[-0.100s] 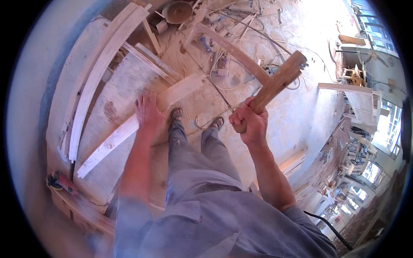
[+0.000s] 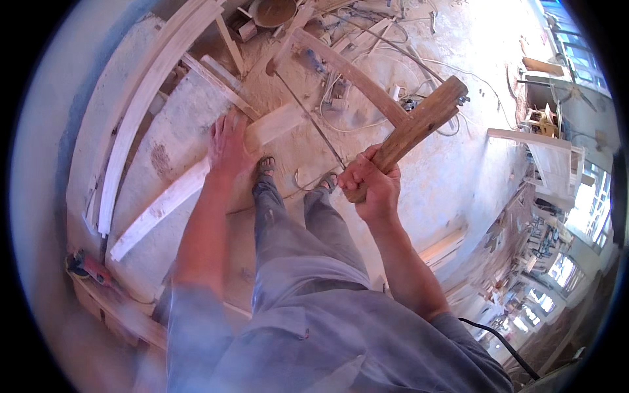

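Observation:
My right hand [image 2: 372, 183] is closed around the lower end of a thick wooden arm of a frame saw [image 2: 419, 131]. A wooden crossbar runs from that arm to a thinner far arm. The narrow blade [image 2: 311, 119] stretches from the far arm down toward my fist, and a thin rod spans the opposite side. To the left, my left hand [image 2: 229, 147] lies across a pale wooden board [image 2: 164, 193] with its fingers spread. The board slants from lower left to upper right, and my hand covers its middle. From this angle, contact between blade and board cannot be made out.
Long pale planks [image 2: 141, 108] lie along the left. A red power tool [image 2: 95, 268] rests at lower left. A round pan [image 2: 274, 12], cables and wood scraps litter the dusty floor ahead. A wooden table-like piece [image 2: 553, 157] stands at right.
The saw and my right hand have shifted slightly left. My left hand stays on the board, and the whole view has tilted a little.

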{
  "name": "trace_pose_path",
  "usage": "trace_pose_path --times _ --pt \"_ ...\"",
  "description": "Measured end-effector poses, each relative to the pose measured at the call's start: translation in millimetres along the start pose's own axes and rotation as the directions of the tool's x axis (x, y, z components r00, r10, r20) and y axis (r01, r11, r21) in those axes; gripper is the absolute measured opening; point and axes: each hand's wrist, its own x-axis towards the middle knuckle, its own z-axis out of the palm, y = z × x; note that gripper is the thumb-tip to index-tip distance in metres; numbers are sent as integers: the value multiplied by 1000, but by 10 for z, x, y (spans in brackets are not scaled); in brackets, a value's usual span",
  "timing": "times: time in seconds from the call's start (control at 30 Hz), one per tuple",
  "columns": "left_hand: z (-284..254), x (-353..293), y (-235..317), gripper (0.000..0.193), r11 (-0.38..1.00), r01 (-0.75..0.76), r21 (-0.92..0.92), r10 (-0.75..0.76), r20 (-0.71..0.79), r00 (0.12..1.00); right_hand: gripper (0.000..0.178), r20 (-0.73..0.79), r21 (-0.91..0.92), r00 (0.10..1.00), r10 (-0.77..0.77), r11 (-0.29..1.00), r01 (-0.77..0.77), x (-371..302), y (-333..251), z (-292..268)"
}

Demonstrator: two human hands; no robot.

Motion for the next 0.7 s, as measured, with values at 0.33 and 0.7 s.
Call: trace_pose_path --times 0.33,0.7 --pt "41 47 89 73 998 36 47 -38 51 998 21 -58 221 975 214 955 -197 -344 -123 63" --pt "47 66 68 65 999 21 -34 -19 51 999 22 2 4 974 225 974 -225 749 152 473"
